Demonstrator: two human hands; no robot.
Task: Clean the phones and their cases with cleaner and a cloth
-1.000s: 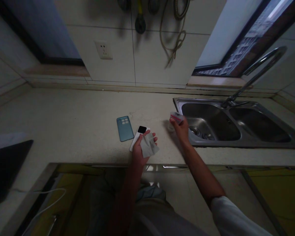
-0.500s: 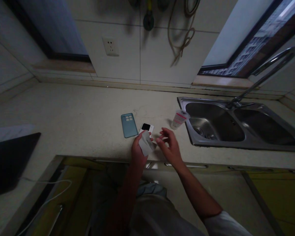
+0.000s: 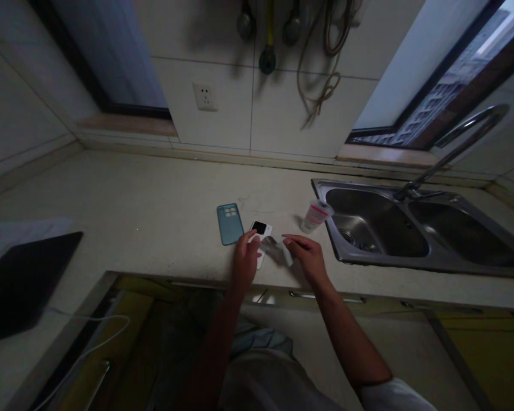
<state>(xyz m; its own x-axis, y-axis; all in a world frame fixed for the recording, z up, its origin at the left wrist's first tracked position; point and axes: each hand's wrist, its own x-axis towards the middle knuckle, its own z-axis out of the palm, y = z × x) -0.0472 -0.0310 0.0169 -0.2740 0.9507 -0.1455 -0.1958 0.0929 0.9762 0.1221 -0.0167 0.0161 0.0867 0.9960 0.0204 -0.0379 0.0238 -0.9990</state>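
The right hand [image 3: 310, 258] now pinches the cloth [image 3: 288, 257] beside the phone [image 3: 260, 228], spreading it; the half-curled left hand [image 3: 244, 262] maybe holds it too.

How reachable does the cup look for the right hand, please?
Probably yes: the cup stands close beyond the right hand, nothing visible between, though that hand seems to hold a white sheet.
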